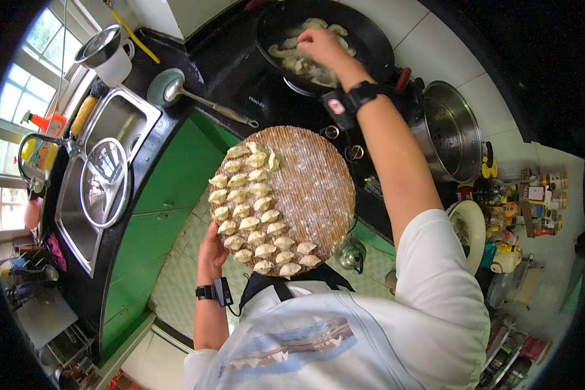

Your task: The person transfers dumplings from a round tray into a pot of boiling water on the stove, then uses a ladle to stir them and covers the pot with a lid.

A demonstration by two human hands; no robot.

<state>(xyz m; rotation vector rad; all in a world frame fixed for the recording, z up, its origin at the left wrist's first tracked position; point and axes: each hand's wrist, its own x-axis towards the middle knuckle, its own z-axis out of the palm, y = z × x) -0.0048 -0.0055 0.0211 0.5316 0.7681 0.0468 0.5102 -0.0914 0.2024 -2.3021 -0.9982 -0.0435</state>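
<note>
My left hand (211, 254) grips the left edge of a round, floured tray (317, 195) that looks woven from reed or straw. Rows of raw folded dumplings (256, 237) cover its left side and lower part; flour dusts the right side. Over a black wok (375, 48) on the stove, my right hand (319, 45) hangs with its fingers drawn together. Whether anything is between those fingertips is hidden. Inside the wok, several dumplings (300, 65) lie in what looks like bubbling water, with some steam.
A ladle (214, 105) rests in a bowl (160, 87) left of the wok. At the right stands a deep steel pot (451, 131), near a cream basin (475, 229). A glass lid (105, 183) lies across the double sink (73, 214). Below the tray is a kettle (351, 253).
</note>
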